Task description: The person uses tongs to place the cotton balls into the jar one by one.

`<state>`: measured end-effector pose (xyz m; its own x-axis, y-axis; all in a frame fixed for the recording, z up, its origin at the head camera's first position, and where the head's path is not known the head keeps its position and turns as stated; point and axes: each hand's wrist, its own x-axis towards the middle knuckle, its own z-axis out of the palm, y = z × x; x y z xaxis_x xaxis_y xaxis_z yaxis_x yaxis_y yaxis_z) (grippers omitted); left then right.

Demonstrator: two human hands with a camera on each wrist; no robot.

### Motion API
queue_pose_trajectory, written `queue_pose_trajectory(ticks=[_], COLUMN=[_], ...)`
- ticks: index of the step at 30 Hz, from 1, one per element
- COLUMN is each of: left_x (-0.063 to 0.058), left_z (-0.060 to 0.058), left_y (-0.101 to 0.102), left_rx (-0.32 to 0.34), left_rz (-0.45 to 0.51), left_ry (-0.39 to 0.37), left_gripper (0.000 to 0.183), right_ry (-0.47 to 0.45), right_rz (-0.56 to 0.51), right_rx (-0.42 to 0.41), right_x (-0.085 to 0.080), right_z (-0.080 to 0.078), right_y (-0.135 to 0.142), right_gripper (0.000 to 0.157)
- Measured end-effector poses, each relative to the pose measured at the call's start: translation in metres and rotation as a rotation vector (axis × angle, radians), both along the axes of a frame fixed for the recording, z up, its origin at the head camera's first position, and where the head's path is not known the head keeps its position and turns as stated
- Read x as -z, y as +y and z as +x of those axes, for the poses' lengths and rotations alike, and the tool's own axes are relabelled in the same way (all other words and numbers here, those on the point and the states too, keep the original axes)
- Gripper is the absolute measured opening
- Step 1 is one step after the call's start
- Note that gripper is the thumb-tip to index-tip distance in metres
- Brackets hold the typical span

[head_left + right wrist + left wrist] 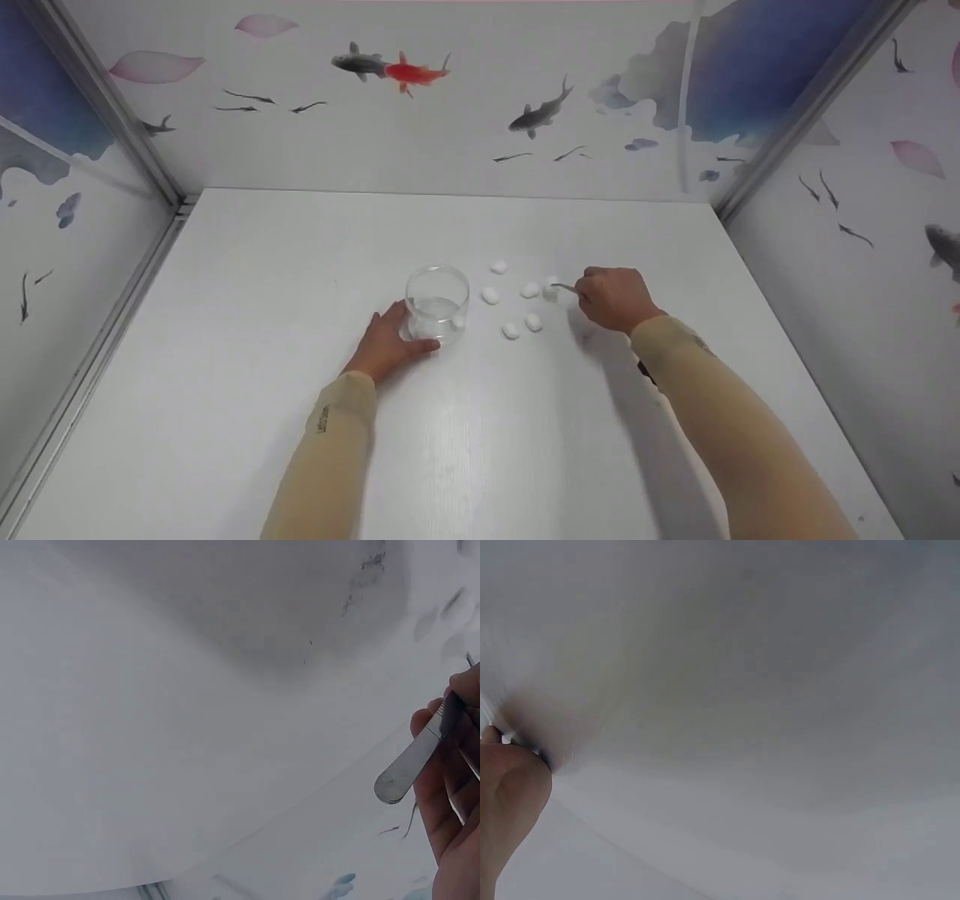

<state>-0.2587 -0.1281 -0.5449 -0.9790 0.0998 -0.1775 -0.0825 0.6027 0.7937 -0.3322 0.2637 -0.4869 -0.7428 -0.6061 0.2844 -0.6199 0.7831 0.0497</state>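
Here, the right hand (619, 298) pinches thin silver metal tweezers (567, 288) pointing left at a close fluffy white ball (550, 292), and farther left the left hand (386, 343) grips a clear round jar (438, 320).

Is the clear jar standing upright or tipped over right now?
Upright. In the head view, the clear jar shows its round rim above its base on the white table, with the left hand around its side.

White balls (530, 289), white fish-patterned back wall (450, 142)
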Motion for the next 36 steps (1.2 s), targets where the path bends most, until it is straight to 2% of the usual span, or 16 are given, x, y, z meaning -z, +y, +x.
queue_pose_trajectory(ticks=[10,23,30,36], left_x=[-0.004,-0.004,0.000,-0.001], left_z=[-0.002,0.000,-0.002,-0.002], left_y=[-0.004,-0.008,-0.003,0.002], left_rx=[0.004,0.002,0.009,-0.001], left_rz=[-0.017,-0.024,-0.035,-0.045], left_ry=[0.001,-0.008,0.014,-0.001], left_gripper=[0.100,0.100,0.100,0.101], right_ry=[0.053,0.155,0.139,0.094], right_rz=[-0.030,-0.082,-0.061,0.008], right_rx=[-0.053,-0.238,-0.280,-0.290], right_x=[-0.022,-0.060,-0.065,-0.062], right_z=[0.009,0.019,0.030,0.037], right_y=[-0.016,-0.087,-0.121,-0.134], right_gripper=[0.012,0.017,0.016,0.014])
